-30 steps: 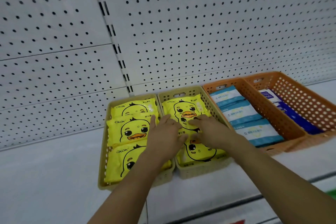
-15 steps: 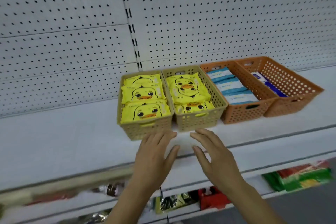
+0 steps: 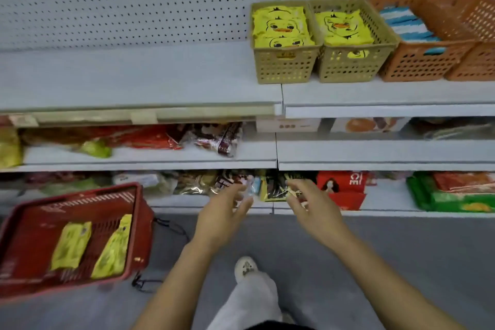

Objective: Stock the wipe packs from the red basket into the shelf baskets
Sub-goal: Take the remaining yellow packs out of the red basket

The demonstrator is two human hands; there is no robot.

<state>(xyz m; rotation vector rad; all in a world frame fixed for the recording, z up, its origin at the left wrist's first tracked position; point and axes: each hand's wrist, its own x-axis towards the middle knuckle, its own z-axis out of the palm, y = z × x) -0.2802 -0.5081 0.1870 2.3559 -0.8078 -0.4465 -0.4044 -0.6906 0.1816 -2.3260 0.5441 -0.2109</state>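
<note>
The red basket [image 3: 29, 236] sits on the floor at the left, with two yellow wipe packs [image 3: 71, 245] lying inside. They look soft, light and a bit slippery, so grabbing one by its long sides seems best. The left hand [image 3: 222, 217] and the right hand [image 3: 313, 209] hang in the air, fingers loose and apart, holding nothing. Up on the right, the shelf baskets [image 3: 285, 69] hold more yellow packs.

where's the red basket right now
Head view, lower left: the red basket sits on the floor left of the left hand, holding two yellow wipe packs.
</note>
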